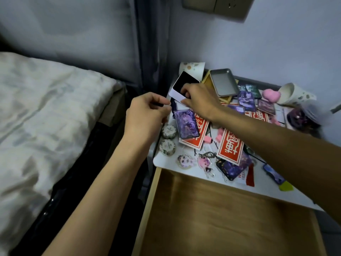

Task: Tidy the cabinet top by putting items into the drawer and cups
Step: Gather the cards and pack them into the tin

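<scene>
The white cabinet top (203, 179) is littered with cards, red envelopes (231, 147), keychains (205, 161) and small trinkets. My right hand (199, 100) grips a white box with a black inside (181, 84) at the back left corner. My left hand (147, 115) hovers at the cabinet's left edge with curled fingers pinching a small dark item (173, 106), which I cannot identify. A purple picture card (187, 124) lies just below both hands. The wooden drawer (221, 218) stands pulled out and bare inside. One patterned paper cup (191, 68) stands at the back, another (295, 94) lies tipped at the right.
A metal tin tray (224, 82) sits behind my right hand. Two round patterned tape rolls (168, 139) lie along the left edge. A pink heart (271, 95) rests by the tipped cup. A bed with pale bedding (46, 117) is close on the left.
</scene>
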Demonstrator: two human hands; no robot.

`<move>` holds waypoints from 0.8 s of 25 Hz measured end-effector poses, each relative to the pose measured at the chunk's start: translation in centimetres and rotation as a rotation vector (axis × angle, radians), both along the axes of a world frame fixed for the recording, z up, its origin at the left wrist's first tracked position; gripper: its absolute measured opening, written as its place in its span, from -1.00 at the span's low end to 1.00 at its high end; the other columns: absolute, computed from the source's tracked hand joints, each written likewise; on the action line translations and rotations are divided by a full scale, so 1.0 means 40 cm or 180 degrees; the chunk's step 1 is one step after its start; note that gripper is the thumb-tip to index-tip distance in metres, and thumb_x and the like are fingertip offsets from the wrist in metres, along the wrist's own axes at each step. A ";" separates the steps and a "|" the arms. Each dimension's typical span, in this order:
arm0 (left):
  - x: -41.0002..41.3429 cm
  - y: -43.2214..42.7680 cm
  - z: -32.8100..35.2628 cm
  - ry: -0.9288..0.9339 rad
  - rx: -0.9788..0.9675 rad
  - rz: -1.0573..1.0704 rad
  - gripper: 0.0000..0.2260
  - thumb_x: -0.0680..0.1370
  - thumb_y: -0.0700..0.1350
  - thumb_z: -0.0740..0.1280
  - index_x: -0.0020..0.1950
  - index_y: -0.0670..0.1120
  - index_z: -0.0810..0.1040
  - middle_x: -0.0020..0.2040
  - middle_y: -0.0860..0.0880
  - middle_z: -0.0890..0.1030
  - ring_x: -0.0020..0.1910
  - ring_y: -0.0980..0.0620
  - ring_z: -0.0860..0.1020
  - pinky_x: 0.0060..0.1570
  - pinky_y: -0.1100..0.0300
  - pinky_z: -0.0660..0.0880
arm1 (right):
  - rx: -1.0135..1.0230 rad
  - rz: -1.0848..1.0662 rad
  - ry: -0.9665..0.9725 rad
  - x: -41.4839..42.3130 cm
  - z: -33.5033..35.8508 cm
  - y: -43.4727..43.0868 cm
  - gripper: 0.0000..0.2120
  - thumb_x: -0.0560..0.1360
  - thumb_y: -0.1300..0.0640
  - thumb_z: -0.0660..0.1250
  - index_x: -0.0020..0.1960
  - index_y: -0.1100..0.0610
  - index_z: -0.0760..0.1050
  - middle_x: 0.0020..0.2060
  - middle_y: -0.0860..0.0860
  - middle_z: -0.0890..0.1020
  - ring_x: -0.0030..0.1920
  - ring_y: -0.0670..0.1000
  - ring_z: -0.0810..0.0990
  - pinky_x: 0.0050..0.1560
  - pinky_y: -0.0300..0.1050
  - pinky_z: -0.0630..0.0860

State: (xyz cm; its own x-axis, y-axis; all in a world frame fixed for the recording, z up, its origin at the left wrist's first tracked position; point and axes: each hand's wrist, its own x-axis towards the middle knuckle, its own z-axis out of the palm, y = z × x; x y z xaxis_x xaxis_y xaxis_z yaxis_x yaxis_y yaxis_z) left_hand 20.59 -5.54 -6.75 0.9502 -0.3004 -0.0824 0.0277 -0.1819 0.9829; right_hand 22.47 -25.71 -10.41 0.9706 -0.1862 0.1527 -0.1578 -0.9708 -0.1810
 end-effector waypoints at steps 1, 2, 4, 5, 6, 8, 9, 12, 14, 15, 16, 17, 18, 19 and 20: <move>0.002 -0.003 0.008 0.0142 -0.0127 0.0107 -0.86 0.52 -0.22 0.38 -0.19 0.00 0.59 -0.31 0.01 0.60 -0.34 0.06 0.55 -0.26 0.18 0.49 | -0.0016 -0.0021 -0.0029 0.005 0.007 -0.002 -0.77 0.50 0.03 0.41 0.13 0.06 0.54 0.00 0.04 0.65 0.01 0.12 0.61 -0.05 0.01 0.54; 0.003 -0.006 0.015 0.0320 -0.0277 0.0217 -0.88 0.53 -0.21 0.35 -0.15 -0.01 0.59 -0.25 0.00 0.61 -0.31 0.06 0.55 -0.26 0.19 0.49 | 0.0024 -0.0057 -0.0060 0.005 0.017 -0.002 -0.80 0.50 0.04 0.40 0.10 0.05 0.56 0.00 0.04 0.66 0.01 0.11 0.61 -0.05 0.00 0.54; 0.003 -0.013 0.027 0.0668 -0.0525 0.0342 -0.94 0.55 -0.16 0.33 -0.04 -0.02 0.57 -0.12 -0.02 0.61 -0.18 0.05 0.56 -0.15 0.16 0.50 | 0.0180 -0.0119 -0.0190 -0.012 0.053 0.002 -0.81 0.50 0.05 0.40 0.10 0.04 0.58 0.00 0.02 0.68 0.00 0.07 0.62 -0.01 0.01 0.55; 0.002 -0.016 0.030 0.0798 -0.0610 0.0385 -0.94 0.57 -0.12 0.32 0.02 -0.02 0.56 -0.08 -0.01 0.60 -0.10 0.04 0.57 -0.08 0.14 0.50 | 0.0261 -0.0114 -0.0285 -0.028 0.075 0.008 -0.80 0.50 0.05 0.41 0.11 0.03 0.58 0.01 0.00 0.68 0.00 0.04 0.62 0.01 0.01 0.56; 0.001 -0.018 0.030 0.0907 -0.0676 0.0407 -0.88 0.58 -0.06 0.32 0.09 -0.03 0.54 -0.04 0.00 0.59 -0.02 0.03 0.57 -0.01 0.12 0.51 | 0.0349 -0.0055 -0.0371 -0.050 0.095 0.018 -0.80 0.50 0.06 0.42 0.12 0.03 0.58 0.01 -0.02 0.68 -0.01 0.01 0.62 0.03 0.01 0.56; 0.000 -0.020 0.031 0.1080 -0.0788 0.0390 -0.69 0.59 0.04 0.32 0.27 -0.08 0.48 0.08 -0.04 0.59 0.07 -0.02 0.59 0.05 0.11 0.54 | 0.0529 0.0244 -0.0433 -0.104 0.133 0.050 -0.79 0.49 0.09 0.42 0.12 0.04 0.58 0.02 -0.03 0.66 -0.02 -0.05 0.58 0.05 0.00 0.55; 0.002 -0.021 0.030 0.1139 -0.0797 0.0372 -0.61 0.59 0.06 0.32 0.33 -0.12 0.44 0.12 -0.10 0.59 0.08 -0.07 0.61 0.03 0.08 0.58 | 0.0560 0.0486 -0.0391 -0.133 0.142 0.070 -0.78 0.49 0.10 0.42 0.13 0.05 0.57 0.02 -0.04 0.65 -0.02 -0.07 0.56 0.05 -0.02 0.54; 0.008 -0.018 0.019 0.0964 -0.0788 0.0490 -0.64 0.56 -0.12 0.36 0.32 -0.20 0.44 0.13 -0.21 0.60 0.05 -0.16 0.63 -0.08 -0.05 0.64 | 0.0517 0.1296 -0.0313 -0.197 0.139 0.108 -0.81 0.52 0.14 0.37 0.13 0.09 0.58 0.00 -0.03 0.62 -0.01 -0.06 0.56 0.02 -0.09 0.51; 0.010 -0.008 0.019 0.0833 -0.0703 0.0752 -0.59 0.51 -0.23 0.35 0.35 -0.16 0.42 0.09 -0.17 0.61 0.03 -0.13 0.63 -0.02 -0.13 0.62 | 0.0922 0.1262 -0.0613 -0.207 0.126 0.101 -0.81 0.55 0.18 0.35 0.15 0.13 0.60 0.02 -0.02 0.61 0.00 -0.12 0.55 0.07 -0.21 0.50; 0.011 -0.002 0.019 0.0797 -0.0711 0.0830 -0.55 0.50 -0.26 0.34 0.39 -0.14 0.41 0.03 -0.12 0.63 0.01 -0.11 0.63 0.01 -0.16 0.61 | 0.1200 0.0950 -0.0715 -0.204 0.120 0.089 -0.80 0.55 0.16 0.34 0.16 0.12 0.59 0.05 -0.02 0.59 -0.01 -0.16 0.53 0.09 -0.24 0.49; 0.010 0.005 0.024 0.0781 -0.0740 0.0873 -0.53 0.51 -0.29 0.33 0.42 -0.13 0.39 -0.05 -0.06 0.63 -0.01 -0.09 0.64 0.01 -0.15 0.60 | 0.1300 0.0596 -0.0613 -0.199 0.113 0.076 -0.76 0.55 0.10 0.36 0.20 0.09 0.56 0.09 -0.03 0.55 0.00 -0.18 0.51 0.12 -0.22 0.49; 0.010 0.011 0.028 0.0785 -0.0782 0.0886 -0.51 0.52 -0.31 0.32 0.44 -0.12 0.37 -0.11 0.00 0.63 -0.03 -0.07 0.65 0.00 -0.14 0.61 | 0.1103 0.0297 -0.0243 -0.191 0.100 0.067 -0.65 0.51 0.01 0.39 0.27 0.06 0.51 0.15 -0.03 0.51 0.06 -0.14 0.49 0.17 -0.16 0.48; 0.012 0.016 0.029 0.0807 -0.0823 0.0886 -0.51 0.52 -0.32 0.31 0.45 -0.12 0.36 -0.13 0.02 0.62 -0.05 -0.05 0.65 -0.01 -0.13 0.62 | 0.0712 0.0148 0.0275 -0.182 0.080 0.059 -0.50 0.45 -0.08 0.44 0.34 0.03 0.44 0.21 -0.01 0.45 0.17 -0.07 0.46 0.21 -0.09 0.44; 0.014 0.020 0.032 0.0825 -0.0863 0.0880 -0.51 0.53 -0.33 0.31 0.45 -0.11 0.36 -0.14 0.03 0.63 -0.06 -0.05 0.66 -0.03 -0.12 0.62 | 0.0384 0.0130 0.0729 -0.174 0.059 0.056 -0.33 0.38 -0.17 0.48 0.40 0.02 0.37 0.25 0.01 0.40 0.26 -0.01 0.39 0.23 -0.04 0.42; 0.016 0.022 0.034 0.0845 -0.0901 0.0873 -0.52 0.53 -0.33 0.31 0.44 -0.11 0.37 -0.13 0.02 0.63 -0.06 -0.05 0.66 -0.05 -0.11 0.63 | 0.0183 0.0131 0.0999 -0.166 0.044 0.056 -0.21 0.31 -0.22 0.51 0.42 0.02 0.33 0.26 0.02 0.35 0.29 0.03 0.34 0.23 0.00 0.41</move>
State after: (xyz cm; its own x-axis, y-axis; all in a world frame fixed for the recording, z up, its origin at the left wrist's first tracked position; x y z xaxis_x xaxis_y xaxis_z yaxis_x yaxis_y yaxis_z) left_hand 21.21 -4.65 -5.41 0.9548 -0.0869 -0.2841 0.2941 0.1413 0.9453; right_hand 15.81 -23.46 -8.67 0.9755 -0.1454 -0.1649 -0.1753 -0.9671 -0.1845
